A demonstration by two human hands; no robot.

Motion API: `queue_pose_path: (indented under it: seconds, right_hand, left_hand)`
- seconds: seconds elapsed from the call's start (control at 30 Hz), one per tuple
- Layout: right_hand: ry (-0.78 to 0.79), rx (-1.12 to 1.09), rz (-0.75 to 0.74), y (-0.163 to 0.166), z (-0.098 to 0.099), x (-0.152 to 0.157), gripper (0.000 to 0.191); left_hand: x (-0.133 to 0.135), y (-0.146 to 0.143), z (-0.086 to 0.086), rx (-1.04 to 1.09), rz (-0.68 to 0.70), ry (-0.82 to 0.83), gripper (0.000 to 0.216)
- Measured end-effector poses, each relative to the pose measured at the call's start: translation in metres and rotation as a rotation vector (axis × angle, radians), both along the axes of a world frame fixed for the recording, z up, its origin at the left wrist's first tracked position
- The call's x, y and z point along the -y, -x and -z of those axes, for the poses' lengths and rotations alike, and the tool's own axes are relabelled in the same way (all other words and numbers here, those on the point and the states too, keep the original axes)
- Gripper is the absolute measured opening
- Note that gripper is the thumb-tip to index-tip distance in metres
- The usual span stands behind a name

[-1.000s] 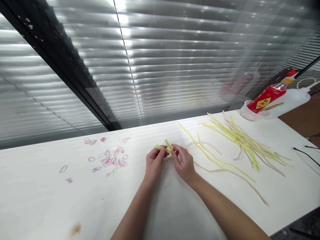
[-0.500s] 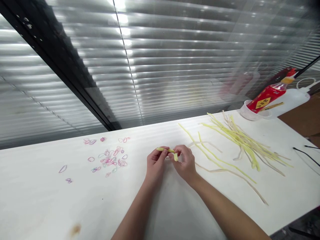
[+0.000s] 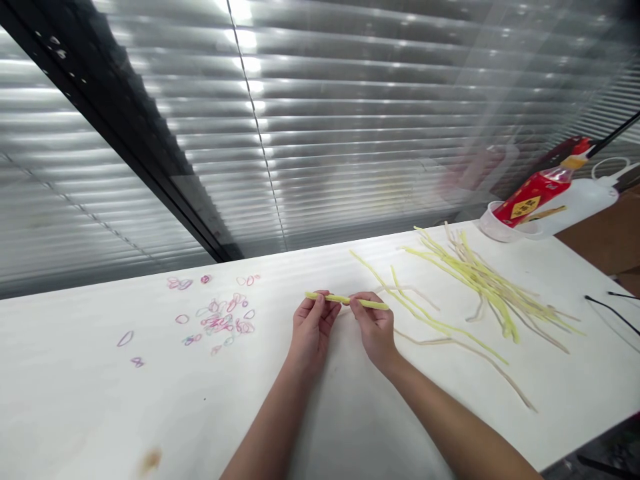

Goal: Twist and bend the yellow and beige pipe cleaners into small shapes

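A short yellow pipe cleaner, seemingly folded into a thicker length, is stretched level between my two hands above the table. My left hand pinches it with thumb and fingertips, and its left end sticks out past the fingers. My right hand is closed on the other half, with the right end reaching beyond the knuckles. Between the hands a narrow bit of it shows. Just right of my right hand lie loose yellow pipe cleaners and a beige pipe cleaner.
Several coloured rubber bands are scattered on the white table at left. A pile of yellow and beige pipe cleaners lies at right. Behind it stand a clear plastic bowl, a red bottle and a white bottle. A glass wall with blinds borders the back.
The pipe cleaner's right part, bent down between the fingers before, now lies straight in line with the left part. My right hand has turned and closed over it. Loose yellow pipe cleaners shifted slightly left.
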State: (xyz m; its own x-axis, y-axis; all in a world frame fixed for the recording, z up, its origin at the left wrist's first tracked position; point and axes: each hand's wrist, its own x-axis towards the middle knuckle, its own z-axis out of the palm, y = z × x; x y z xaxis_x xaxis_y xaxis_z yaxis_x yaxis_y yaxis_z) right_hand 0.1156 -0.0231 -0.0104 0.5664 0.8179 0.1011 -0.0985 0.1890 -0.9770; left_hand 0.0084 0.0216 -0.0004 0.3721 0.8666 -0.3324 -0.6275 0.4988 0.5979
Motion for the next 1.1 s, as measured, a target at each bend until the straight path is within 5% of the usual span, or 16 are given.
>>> queue_pose_path:
  seconds: [0.23, 0.73, 1.1]
  right_hand:
    - [-0.039, -0.406, -0.195, -0.0015, -0.003, -0.0044, 0.016]
    - [0.012, -0.51, -0.276, -0.0009, -0.002, -0.0016, 0.024]
    - [0.039, -0.552, -0.201, -0.0017, -0.0043, -0.0022, 0.02]
  left_hand:
    - [-0.0015, 0.0039, -0.0028, 0.039, 0.066, 0.052, 0.016]
    - [-0.0023, 0.0046, -0.0061, 0.057, 0.133, 0.022, 0.016]
    - [0.002, 0.0028, -0.0074, -0.007, 0.103, -0.121, 0.016]
